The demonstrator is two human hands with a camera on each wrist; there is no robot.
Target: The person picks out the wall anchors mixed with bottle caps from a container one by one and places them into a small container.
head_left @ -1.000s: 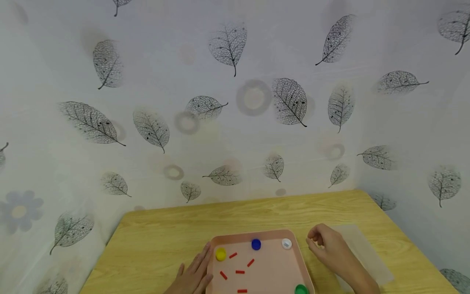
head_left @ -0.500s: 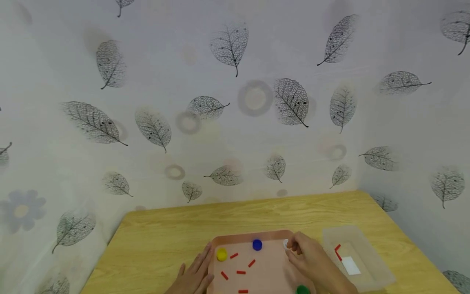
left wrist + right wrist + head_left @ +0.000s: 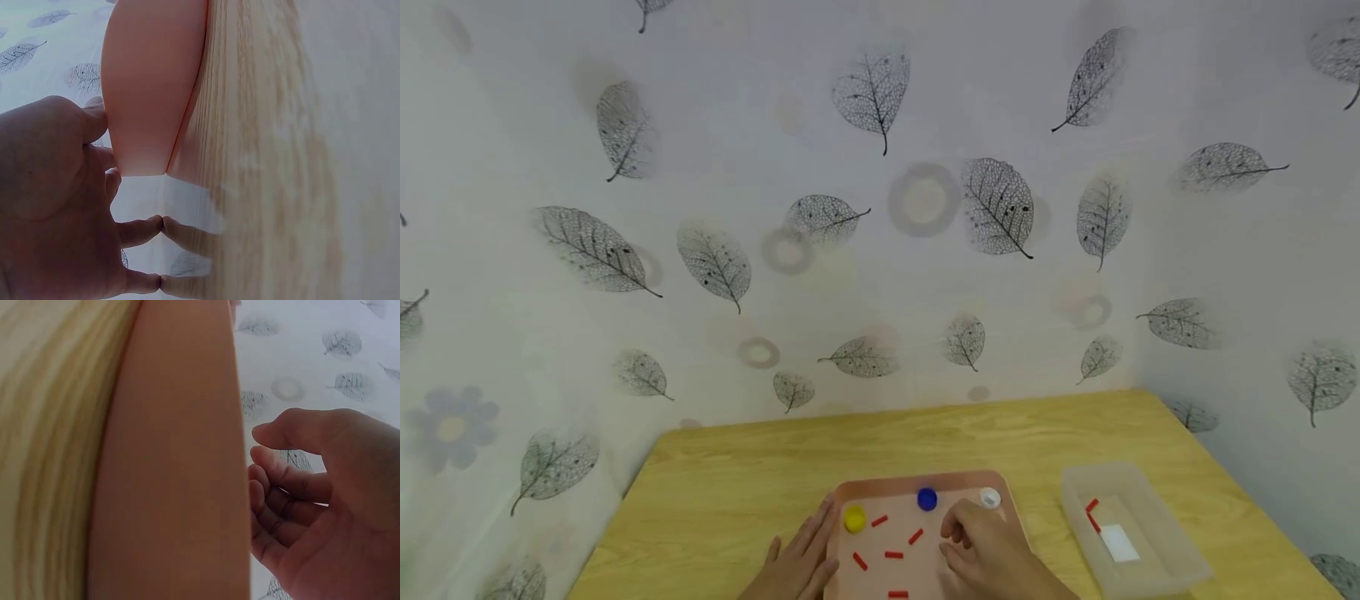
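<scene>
My left hand [image 3: 799,557] rests against the left side of the pink tray [image 3: 880,482], fingers fairly straight, thumb at the rim. In the left wrist view, fingertips of the left hand [image 3: 62,194] touch the table. Over the tray's middle is my right hand [image 3: 988,550], fingers bent. The right wrist view shows a gap between thumb and index finger of the right hand [image 3: 337,500], with nothing seen held. Near it lies a short red stick [image 3: 916,537]; several others lie leftward, including another red stick [image 3: 893,555]. The right hand and forearm cover the tray's lower right.
Inside the tray are a yellow round cap [image 3: 854,519], a blue round cap [image 3: 927,499] and a white round cap [image 3: 990,498]. A translucent bin [image 3: 1157,517] on the table's right holds red sticks [image 3: 1092,517] and a white rectangle [image 3: 1119,543]. Leaf-patterned sheeting [image 3: 880,283] surrounds the table.
My right hand has moved left from beside the bin, past the white cap, to over the tray's middle. The bin is now uncovered and the green cap hidden. My left hand stays put.
</scene>
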